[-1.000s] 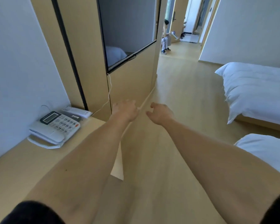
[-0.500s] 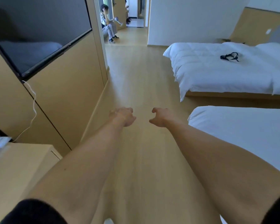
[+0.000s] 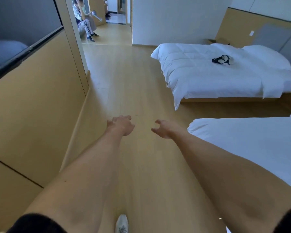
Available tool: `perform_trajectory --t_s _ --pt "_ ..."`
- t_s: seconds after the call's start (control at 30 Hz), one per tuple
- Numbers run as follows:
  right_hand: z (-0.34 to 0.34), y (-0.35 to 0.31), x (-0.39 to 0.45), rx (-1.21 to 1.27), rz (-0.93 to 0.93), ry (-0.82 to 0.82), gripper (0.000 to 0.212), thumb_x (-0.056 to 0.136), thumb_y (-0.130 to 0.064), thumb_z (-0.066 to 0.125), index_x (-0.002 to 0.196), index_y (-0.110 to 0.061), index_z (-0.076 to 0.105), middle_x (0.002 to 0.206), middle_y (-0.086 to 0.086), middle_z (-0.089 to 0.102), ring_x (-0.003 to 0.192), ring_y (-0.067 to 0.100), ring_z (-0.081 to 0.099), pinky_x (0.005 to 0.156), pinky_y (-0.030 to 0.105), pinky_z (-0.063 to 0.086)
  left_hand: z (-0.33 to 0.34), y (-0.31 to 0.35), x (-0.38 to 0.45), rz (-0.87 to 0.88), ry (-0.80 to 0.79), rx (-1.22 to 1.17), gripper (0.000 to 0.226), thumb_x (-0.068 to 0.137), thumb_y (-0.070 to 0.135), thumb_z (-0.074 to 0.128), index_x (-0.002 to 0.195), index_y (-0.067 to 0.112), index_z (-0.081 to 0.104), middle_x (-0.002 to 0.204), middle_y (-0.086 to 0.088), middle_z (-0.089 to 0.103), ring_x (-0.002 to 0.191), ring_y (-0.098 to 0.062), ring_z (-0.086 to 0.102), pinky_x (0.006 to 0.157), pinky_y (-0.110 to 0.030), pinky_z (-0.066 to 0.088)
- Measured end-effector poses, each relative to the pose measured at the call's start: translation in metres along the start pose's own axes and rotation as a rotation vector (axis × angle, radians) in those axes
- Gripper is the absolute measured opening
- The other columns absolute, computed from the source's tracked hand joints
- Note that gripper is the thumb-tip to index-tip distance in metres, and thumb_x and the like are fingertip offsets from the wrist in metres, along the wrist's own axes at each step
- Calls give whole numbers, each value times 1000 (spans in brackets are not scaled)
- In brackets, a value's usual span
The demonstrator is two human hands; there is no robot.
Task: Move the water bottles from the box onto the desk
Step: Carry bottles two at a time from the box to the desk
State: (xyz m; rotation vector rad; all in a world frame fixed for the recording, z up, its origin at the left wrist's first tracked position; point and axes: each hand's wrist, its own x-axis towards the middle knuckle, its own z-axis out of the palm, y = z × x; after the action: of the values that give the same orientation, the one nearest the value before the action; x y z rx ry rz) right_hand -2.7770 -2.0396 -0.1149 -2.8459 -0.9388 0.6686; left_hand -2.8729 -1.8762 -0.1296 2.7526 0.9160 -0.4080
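Hands — left hand [image 3: 121, 126], right hand [image 3: 164, 129] — empty, fingers loosely curled over floor [image 3: 124, 84].

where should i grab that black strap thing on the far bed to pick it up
Take the black strap thing at its raised loop, the arched band on its right half, and come from above. It lies loose and mostly flat on the far bed, so only the loop stands clear enough for fingers to pinch. Both the left hand and the right hand hold nothing.

The near bed [image 3: 252, 142] is cut off at the right edge; the screen [image 3: 20, 29] at the left; the shoe [image 3: 122, 224] at the bottom.
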Motion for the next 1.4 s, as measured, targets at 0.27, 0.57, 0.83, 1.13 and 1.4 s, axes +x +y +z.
perform_trajectory --t_s 0.27,0.57,0.83,1.13,1.4 --pt "-46 -45 120 18 37 0 60 98 -48 49 152 -25 33 151 4 44 138 25 40 109 37 39 -59 -23 128 36 -1 23 49 103 42 37 150 25 39 153 -8 42 139 -32 40 110 -44 33" --pt "-89 -44 245 44 59 -8 61 96 -44 54 151 -26 34 151 4 43 137 25 41 108 38 39 -94 -17 253 34 -26 56 51 104 44 38 150 24 37 153 -9 41 140 -32 38 111 -45 31" --pt "-148 -17 396 48 24 -34 62 96 -43 55 152 -24 34 151 3 44 139 23 39 109 36 38 -140 17 393 2 -35 47 50 105 45 38 150 23 39 152 -9 43 139 -31 39 112 -45 29" --pt "-236 0 566 27 -32 -45 64 92 -44 59 149 -27 37 149 0 46 136 22 43 105 34 40 -215 55 552 -41 -12 2 51 104 44 38 151 26 37 152 -8 44 138 -31 40 110 -46 30" --pt "-284 -8 696 9 -56 -34 64 92 -43 60 149 -25 37 151 1 44 137 22 42 108 34 39 -251 53 682 -42 -7 -29 52 104 43 39 152 25 36 153 -8 42 140 -30 37 112 -48 27"
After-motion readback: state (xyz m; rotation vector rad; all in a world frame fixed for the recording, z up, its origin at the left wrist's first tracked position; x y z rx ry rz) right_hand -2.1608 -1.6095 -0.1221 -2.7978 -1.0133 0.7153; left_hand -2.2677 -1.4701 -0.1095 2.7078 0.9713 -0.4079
